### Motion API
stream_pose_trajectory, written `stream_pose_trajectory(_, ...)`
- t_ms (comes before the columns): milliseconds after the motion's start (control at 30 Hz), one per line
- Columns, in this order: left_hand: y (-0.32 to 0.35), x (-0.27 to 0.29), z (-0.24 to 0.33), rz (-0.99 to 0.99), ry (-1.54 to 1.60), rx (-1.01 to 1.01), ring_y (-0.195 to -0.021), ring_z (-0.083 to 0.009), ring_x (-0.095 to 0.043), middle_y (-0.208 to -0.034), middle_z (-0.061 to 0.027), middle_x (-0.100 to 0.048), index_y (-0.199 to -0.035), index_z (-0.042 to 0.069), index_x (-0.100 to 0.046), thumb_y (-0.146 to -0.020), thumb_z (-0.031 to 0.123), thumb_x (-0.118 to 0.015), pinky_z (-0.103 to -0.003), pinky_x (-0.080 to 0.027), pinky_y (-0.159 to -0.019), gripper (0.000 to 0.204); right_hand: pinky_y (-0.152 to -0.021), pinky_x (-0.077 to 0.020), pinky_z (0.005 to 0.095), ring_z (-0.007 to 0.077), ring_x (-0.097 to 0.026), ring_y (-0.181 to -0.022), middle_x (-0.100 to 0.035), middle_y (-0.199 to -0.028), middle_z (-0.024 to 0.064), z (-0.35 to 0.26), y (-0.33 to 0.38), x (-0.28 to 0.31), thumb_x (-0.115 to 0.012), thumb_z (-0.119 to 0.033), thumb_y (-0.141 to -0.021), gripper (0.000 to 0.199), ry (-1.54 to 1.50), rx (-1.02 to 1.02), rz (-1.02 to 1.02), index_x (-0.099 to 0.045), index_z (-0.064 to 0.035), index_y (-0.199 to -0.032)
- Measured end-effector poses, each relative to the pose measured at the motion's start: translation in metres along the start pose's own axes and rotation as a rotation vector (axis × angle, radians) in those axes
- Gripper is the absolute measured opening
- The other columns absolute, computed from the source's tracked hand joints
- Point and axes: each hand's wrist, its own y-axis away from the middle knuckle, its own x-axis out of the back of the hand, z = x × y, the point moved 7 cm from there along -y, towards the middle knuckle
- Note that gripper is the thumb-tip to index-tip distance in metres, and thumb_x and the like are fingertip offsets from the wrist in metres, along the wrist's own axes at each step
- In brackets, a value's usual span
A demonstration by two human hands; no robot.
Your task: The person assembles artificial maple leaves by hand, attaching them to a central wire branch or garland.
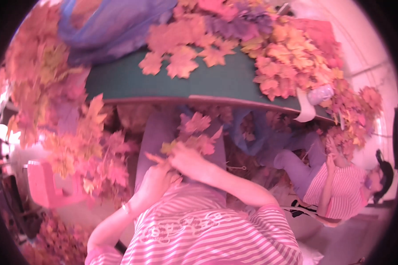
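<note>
Over my lap, a sprig of artificial maple leaves [197,126] in pink and orange stretches away from my hands. My right hand [185,162] is closed around the stem end of this sprig, its fingers pinched together. Close against it on the near side, my left hand [160,177] is curled, with one finger pointing toward the far side. What the left fingers hold is hidden between the two hands. A wristband [127,208] circles my left wrist.
Ahead stands a green-topped table [172,88] with piles of orange leaves [292,57] and a blue bag [115,31]. Leaves hang at left above a pink stool [44,187]. A roll of tape [320,94] lies near the table edge. Another person [336,190] sits at right.
</note>
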Motion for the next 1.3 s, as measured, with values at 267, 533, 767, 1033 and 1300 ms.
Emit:
stream_pose_trajectory(267,0.0,-0.004,-0.037,-0.15,0.071,-0.016,-0.073,-0.0224,-0.067,-0.086,-0.0115,-0.071,-0.104,-0.003,-0.07,-0.094,0.011,-0.067,-0.033,-0.053,-0.068,0.018,-0.075,-0.0563,0.0457,0.0357,-0.064,-0.093,-0.064,-0.093,0.0163,0.013,-0.011,0.05,-0.063,-0.007,-0.082,0.018,-0.255,0.135,-0.041,-0.07,-0.0026,-0.098)
stream_pose_trajectory(533,-0.017,0.023,-0.035,-0.09,0.731,0.321,-0.069,-0.0067,-0.059,-0.081,0.001,-0.064,-0.095,-0.001,-0.066,-0.099,0.008,-0.062,-0.022,-0.049,-0.067,0.011,-0.072,-0.0534,0.041,0.0341,-0.067,-0.083,-0.068,-0.09,0.0168,0.188,0.069,0.291,-0.065,0.0,-0.087,0.008,0.26,-0.466,1.065,-0.069,-0.0009,-0.095)
stream_pose_trajectory(767,-0.052,0.002,-0.02,-0.077,0.923,0.335,-0.073,-0.0063,-0.058,-0.085,0.0001,-0.061,-0.099,0.005,-0.06,-0.102,0.012,-0.059,-0.024,-0.054,-0.072,0.007,-0.068,-0.0531,0.0412,0.0358,-0.069,-0.076,-0.07,-0.082,0.0184,0.303,0.088,0.33,-0.07,-0.01,-0.089,0.013,0.243,-0.69,1.035,-0.071,0.002,-0.092)
stream_pose_trajectory(1033,-0.066,-0.002,-0.008,0.002,0.952,0.306,-0.073,-0.0056,-0.057,-0.082,0.0005,-0.059,-0.1,0.004,-0.059,-0.102,0.011,-0.059,-0.023,-0.052,-0.071,0.008,-0.069,-0.0529,0.0469,0.0403,-0.068,-0.079,-0.07,-0.084,0.0187,0.317,0.078,0.321,-0.075,-0.02,-0.086,0.02,0.422,-0.922,0.993,-0.071,-0.0004,-0.083)
stream_pose_trajectory(1300,-0.064,0.001,-0.013,0.105,0.928,0.248,-0.067,-0.01,-0.06,-0.076,-0.0024,-0.062,-0.099,0.001,-0.061,-0.101,0.006,-0.062,-0.026,-0.051,-0.063,0.006,-0.072,-0.0541,0.043,0.036,-0.068,-0.08,-0.069,-0.091,0.0161,0.253,0.067,0.356,-0.073,-0.01,-0.084,0.009,0.478,-0.682,1.138,-0.069,-0.0028,-0.082)
